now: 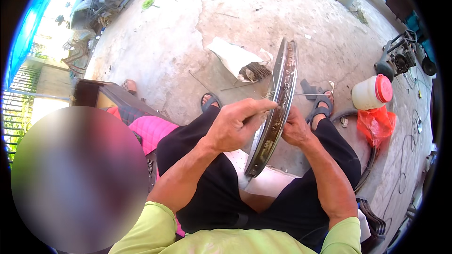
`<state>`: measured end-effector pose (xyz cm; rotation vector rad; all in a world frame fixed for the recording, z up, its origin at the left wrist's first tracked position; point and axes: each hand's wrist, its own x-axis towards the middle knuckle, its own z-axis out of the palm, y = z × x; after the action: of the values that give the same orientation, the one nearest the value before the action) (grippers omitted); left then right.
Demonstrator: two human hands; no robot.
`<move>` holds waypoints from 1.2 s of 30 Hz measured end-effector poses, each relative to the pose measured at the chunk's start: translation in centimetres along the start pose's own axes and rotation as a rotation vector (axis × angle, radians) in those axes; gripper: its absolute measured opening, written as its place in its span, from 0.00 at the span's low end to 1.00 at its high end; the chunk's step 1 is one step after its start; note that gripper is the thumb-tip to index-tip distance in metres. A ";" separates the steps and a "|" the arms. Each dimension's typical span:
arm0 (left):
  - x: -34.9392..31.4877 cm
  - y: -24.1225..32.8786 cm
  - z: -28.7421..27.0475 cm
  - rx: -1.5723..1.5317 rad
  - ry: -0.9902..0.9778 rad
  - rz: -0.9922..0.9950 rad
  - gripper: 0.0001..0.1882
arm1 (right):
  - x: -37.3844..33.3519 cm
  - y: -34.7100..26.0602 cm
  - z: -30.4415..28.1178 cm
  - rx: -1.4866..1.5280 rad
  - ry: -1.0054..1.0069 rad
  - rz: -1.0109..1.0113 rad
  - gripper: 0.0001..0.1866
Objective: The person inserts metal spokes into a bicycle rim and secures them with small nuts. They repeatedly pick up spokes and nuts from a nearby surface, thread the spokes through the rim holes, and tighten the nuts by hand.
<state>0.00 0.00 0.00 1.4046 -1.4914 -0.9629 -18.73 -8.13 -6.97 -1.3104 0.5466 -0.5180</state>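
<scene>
The left hand (235, 124) pinches a thin spoke (308, 95) at the wheel rim (278, 113), which stands edge-up between the knees; the right hand (295, 129) grips and steadies the rim.

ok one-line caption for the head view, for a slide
Seated person's left hand and right hand grip a metal wheel rim upright between the knees, thin spokes at its edge, on a concrete yard.

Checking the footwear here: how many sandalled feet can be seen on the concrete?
2: the left foot shows beyond the left knee, left of the wheel rim; the right foot is right of the rim, near the white jar. Both are partly hidden.
</scene>
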 end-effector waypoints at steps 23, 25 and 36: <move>-1.2 1.3 -0.4 0.295 -0.209 0.098 0.24 | -0.2 -1.0 -1.8 -0.425 -0.128 0.115 0.11; -1.2 0.5 -1.1 0.255 -0.133 0.111 0.22 | 0.1 -1.7 -2.1 -0.417 -0.108 0.041 0.12; -1.2 0.6 -1.5 0.191 -0.101 0.046 0.23 | -0.1 -1.9 -2.4 -0.362 -0.135 0.047 0.17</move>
<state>1.21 1.28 0.95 1.4668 -1.7214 -0.8928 -20.46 -10.19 -5.47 -1.6592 0.5742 -0.2963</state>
